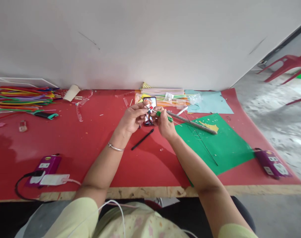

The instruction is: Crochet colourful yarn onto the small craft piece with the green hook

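My left hand (pixel 133 119) is closed in a pinch at the middle of the table, its fingertips meeting those of the other hand. What it pinches is small, dark and thin, too small to name. My right hand (pixel 165 125) is wrapped round a small green thing (pixel 170 119) with a thin pale stick running toward the left fingertips. Just behind both hands a phone (pixel 150 100) with a lit screen is partly hidden by the fingers. A black pen (pixel 142 139) lies in front of them. To the right, a long grey rod (pixel 197 125) lies beyond the right hand.
A green sheet (pixel 230 148) and a light blue sheet (pixel 220 102) lie right. Pale sticks (pixel 162 91) are stacked at the back. Colourful pipe cleaners (pixel 23 97) and green-black cutters (pixel 45 115) are left. Purple power strips (pixel 50 163) (pixel 272 163) sit near the front edge.
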### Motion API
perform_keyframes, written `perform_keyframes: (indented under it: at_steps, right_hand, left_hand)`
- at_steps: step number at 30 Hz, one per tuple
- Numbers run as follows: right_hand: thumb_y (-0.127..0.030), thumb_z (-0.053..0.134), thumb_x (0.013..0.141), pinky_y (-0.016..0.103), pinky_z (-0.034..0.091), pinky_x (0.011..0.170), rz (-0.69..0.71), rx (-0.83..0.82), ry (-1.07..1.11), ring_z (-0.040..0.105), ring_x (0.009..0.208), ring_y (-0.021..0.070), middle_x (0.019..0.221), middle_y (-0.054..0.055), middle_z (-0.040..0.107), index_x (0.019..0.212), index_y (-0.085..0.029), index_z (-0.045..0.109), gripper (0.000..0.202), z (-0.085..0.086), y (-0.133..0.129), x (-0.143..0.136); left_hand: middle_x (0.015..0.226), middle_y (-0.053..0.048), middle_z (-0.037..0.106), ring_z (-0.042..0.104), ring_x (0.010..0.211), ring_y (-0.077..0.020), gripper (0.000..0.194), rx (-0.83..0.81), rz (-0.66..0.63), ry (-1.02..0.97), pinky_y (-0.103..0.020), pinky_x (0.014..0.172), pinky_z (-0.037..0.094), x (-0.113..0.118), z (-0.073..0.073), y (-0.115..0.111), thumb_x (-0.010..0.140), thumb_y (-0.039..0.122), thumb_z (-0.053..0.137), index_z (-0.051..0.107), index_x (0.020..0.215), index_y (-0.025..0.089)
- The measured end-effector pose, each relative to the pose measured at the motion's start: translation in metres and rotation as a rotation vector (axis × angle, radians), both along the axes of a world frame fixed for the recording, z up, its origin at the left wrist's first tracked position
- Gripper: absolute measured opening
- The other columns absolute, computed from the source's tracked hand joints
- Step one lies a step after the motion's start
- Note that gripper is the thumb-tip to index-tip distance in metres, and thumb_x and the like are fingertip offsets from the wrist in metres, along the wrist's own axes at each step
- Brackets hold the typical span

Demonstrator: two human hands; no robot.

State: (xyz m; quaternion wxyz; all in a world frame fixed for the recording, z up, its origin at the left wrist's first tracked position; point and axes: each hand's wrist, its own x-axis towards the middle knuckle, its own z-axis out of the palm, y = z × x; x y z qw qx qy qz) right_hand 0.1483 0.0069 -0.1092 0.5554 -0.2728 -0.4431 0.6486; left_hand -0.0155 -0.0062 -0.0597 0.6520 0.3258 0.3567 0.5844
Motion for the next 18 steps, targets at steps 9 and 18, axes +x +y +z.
perform_keyframes:
  at_steps: [9, 18]
  right_hand:
    - [-0.079, 0.074, 0.089, 0.024, 0.043, 0.053, -0.061, 0.116, -0.028, 0.053, 0.064, 0.0101, 0.089, -0.004, 0.072, 0.106, -0.029, 0.073, 0.052, 0.000, -0.003, 0.002]
    - [-0.084, 0.068, 0.088, 0.025, 0.044, 0.053, -0.020, 0.012, 0.056, 0.057, 0.067, 0.0137, 0.084, -0.003, 0.068, 0.107, -0.031, 0.070, 0.057, -0.002, -0.006, -0.010]
  left_hand:
    - [0.062, 0.005, 0.054, 0.042, 0.052, -0.0059, 0.038, 0.001, -0.008, -0.017, -0.019, 0.044, 0.026, 0.001, -0.002, 0.001, 0.060, 0.014, 0.090, 0.079, 0.097, 0.018]
    - [0.073, -0.003, 0.069, 0.058, 0.062, -0.0122, 0.039, 0.005, -0.014, -0.011, -0.021, 0.049, 0.033, 0.005, -0.005, -0.001, 0.065, 0.018, 0.088, 0.078, 0.103, 0.021]
